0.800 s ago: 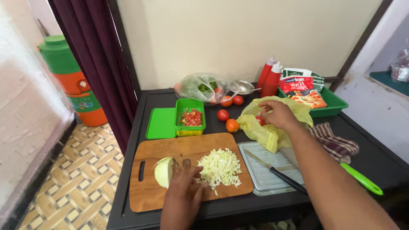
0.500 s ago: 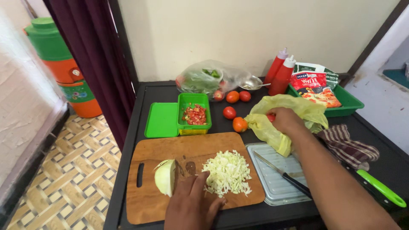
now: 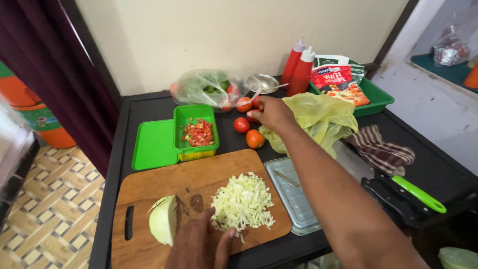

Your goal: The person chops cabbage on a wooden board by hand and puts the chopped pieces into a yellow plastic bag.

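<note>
On the black table [image 3: 149, 107], the right hand [image 3: 271, 112] reaches across to the tomatoes [image 3: 242, 124], fingers curled over one beside the yellow bag [image 3: 318, 117]. The left hand [image 3: 201, 246] rests flat on the cutting board [image 3: 164, 179], between the cabbage wedge [image 3: 163, 226] and shredded cabbage [image 3: 242, 203], grasping nothing.

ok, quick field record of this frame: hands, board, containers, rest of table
right hand: reaching among the tomatoes, beside yellow bag; grip unclear
left hand: resting on cutting board, between cabbage wedge and chopped cabbage
green box: open, diced red bits inside
other: metal tray, two red bottles, striped cloth
</note>
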